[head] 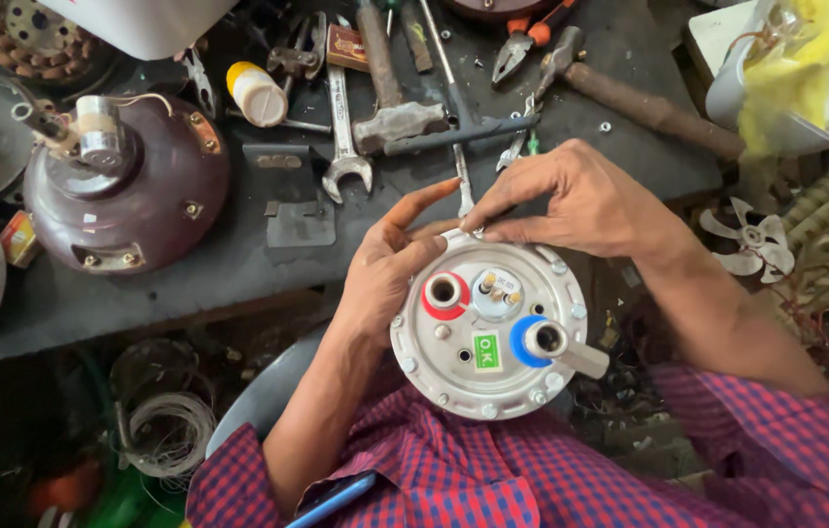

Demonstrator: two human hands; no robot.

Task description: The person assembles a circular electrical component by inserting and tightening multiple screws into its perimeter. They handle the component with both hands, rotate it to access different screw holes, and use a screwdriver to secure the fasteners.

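Between my two hands sits a round grey metal plate (489,332) with red and blue ringed pipe stubs. Beyond it lies the dark workbench (239,254). My left hand (390,274) cups the plate's left edge, fingers loosely spread. My right hand (571,200) pinches at its top rim; I cannot tell what the fingertips grip.

One round metal plate (489,332); two hammers (390,93); one spanner (343,137).

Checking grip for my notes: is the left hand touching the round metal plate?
Touching: the head view shows the left hand wrapped against the round metal plate at its left rim.
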